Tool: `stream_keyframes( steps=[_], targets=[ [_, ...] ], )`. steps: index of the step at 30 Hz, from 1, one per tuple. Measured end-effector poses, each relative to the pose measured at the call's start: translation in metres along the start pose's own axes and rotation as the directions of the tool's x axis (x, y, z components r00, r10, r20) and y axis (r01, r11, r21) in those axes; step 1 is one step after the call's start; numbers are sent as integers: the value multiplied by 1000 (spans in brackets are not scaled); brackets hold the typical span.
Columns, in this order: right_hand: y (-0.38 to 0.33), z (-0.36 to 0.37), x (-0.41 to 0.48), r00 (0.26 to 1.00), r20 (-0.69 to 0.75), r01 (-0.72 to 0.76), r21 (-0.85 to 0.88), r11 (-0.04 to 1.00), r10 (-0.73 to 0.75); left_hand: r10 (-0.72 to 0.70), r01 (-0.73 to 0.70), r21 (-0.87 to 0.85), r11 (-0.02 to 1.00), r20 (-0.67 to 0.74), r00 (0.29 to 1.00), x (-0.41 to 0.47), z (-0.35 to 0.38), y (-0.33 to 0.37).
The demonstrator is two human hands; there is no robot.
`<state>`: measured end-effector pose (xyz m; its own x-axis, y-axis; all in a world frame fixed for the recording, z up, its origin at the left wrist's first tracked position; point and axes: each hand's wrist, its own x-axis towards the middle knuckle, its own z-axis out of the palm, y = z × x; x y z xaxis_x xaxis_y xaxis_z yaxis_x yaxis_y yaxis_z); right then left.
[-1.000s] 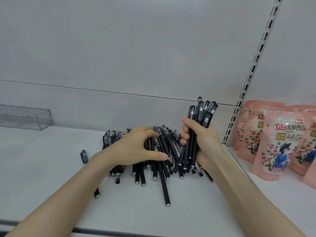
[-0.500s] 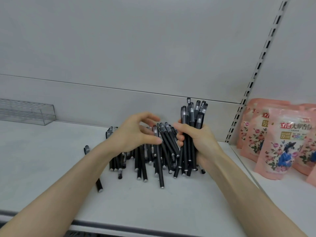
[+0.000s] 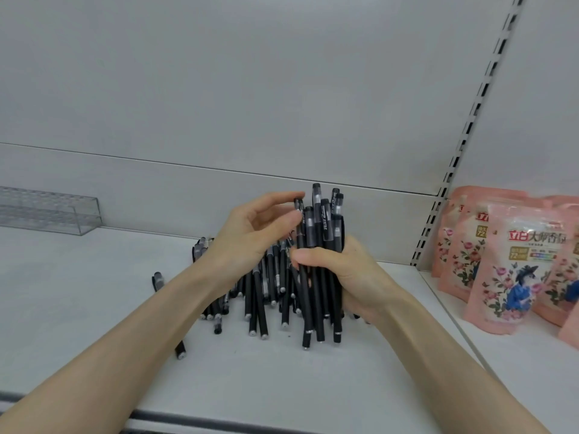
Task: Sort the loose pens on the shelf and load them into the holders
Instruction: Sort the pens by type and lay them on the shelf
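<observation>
My right hand (image 3: 341,274) grips an upright bundle of black pens (image 3: 322,233), caps up, above the white shelf (image 3: 94,308). My left hand (image 3: 250,236) pinches the capped top of one black pen (image 3: 299,220) and holds it against the left side of that bundle. Behind and below both hands lies a pile of loose black pens (image 3: 260,296), partly hidden by my hands. Two stray pens rest to the left, one stray pen (image 3: 157,280) near my left forearm and another stray pen (image 3: 180,350) under it. A clear plastic holder (image 3: 50,209) stands at the far left.
Pink pouches with a flower print (image 3: 507,264) stand on the neighbouring shelf to the right, past a slotted upright (image 3: 463,145). The grey back panel rises behind the pile. The shelf's front edge (image 3: 219,421) runs along the bottom.
My left hand has risen from the pile with a pen and brought it to the bundle. The bundle in my right hand stands more upright and closer to the middle.
</observation>
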<state>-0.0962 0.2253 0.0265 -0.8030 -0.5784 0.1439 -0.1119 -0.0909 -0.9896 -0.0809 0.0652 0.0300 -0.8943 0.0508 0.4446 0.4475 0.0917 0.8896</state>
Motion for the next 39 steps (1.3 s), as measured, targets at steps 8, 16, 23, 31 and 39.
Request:
stream_keyframes(
  steps=[8,16,23,31,39],
  targets=[
    [-2,22,-3,978,-6,204,-184,962,-209,113,-113,-12,994,182,977,-10,8,42],
    [22,26,-19,993,48,116,-345,931,-106,105,-112,57,992,114,988,-24,18,31],
    [24,28,-20,994,59,99,-217,971,-89,101,-115,92,989,141,985,-21,20,33],
    [12,12,-19,995,-101,27,38,999,-23,-48,45,206,978,5,999,-15,6,11],
    [4,-7,-3,981,-180,-80,-78,994,65,-171,233,824,517,-167,971,-32,-11,-32]
  ],
)
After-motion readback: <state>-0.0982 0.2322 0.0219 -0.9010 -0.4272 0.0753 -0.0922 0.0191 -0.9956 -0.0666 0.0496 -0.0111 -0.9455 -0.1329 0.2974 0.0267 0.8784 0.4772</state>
